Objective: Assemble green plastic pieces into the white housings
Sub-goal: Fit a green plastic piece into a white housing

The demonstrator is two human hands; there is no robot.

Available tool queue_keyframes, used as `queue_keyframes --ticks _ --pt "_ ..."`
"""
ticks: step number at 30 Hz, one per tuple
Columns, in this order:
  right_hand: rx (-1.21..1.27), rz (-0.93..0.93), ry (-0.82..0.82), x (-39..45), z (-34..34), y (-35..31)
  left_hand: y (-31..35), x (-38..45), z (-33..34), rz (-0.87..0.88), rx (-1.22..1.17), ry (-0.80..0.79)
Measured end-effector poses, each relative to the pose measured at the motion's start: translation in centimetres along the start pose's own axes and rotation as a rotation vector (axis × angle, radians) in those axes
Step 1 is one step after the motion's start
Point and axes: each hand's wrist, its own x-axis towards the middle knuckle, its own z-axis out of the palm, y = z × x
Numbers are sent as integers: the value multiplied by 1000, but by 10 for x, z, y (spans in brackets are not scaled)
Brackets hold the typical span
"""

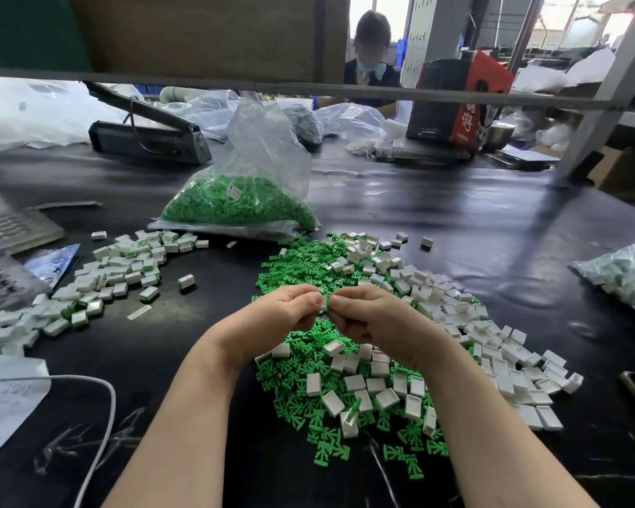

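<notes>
Both hands meet above the middle of the black table (455,221), fingertips pressed together around one small part. Left hand (272,317): fingers curled, thumb and forefinger pinching a white housing (323,304), of which only a sliver shows between the fingertips. Right hand (367,317): fingers curled, thumb and forefinger pinching a green piece (328,303) that touches the housing; whether it is seated inside cannot be told.

Directly under and beyond the hands lies a mixed heap of loose green pieces (301,265) and empty white housings (455,317), the housings lying mostly toward the right side of the heap. To the left, well apart from this heap, is a spread of finished units (125,265), white housings with green showing at one end. Behind the heap stands a clear plastic bag (250,192) filled with more green pieces, and at the right edge of the table a second bag (624,276) holds white and green parts.

Farther back: a bag sealer (151,135), a red and black carton (459,100) and a seated person (371,64). A white cable (103,408) crosses the near left corner.
</notes>
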Motion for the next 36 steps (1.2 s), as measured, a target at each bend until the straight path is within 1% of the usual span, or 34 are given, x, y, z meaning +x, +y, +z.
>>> queue_keyframes --ticks 7,10,14,19,22,27,33,36 --pt "49 0 -84 -4 -5 -2 5 -3 1 11 -48 -68" --pt "26 7 -92 -4 -5 -2 5 -4 2 7 -71 -82" --pt "19 15 -88 -5 -3 -3 6 -6 1 3 -35 -96" --pt "41 9 -100 -7 -2 -6 9 -7 1 -2 -18 -101" --pt "56 7 -110 -8 -2 -6 11 -7 1 1 -46 -104" --pt "22 4 -125 -7 -3 -5 11 -9 1 -6 -7 -114" --pt "49 -25 -93 -4 -10 -2 10 -6 1 -6 -91 -79" --pt "4 -19 -86 -4 -11 0 6 -5 -1 -23 12 -58"
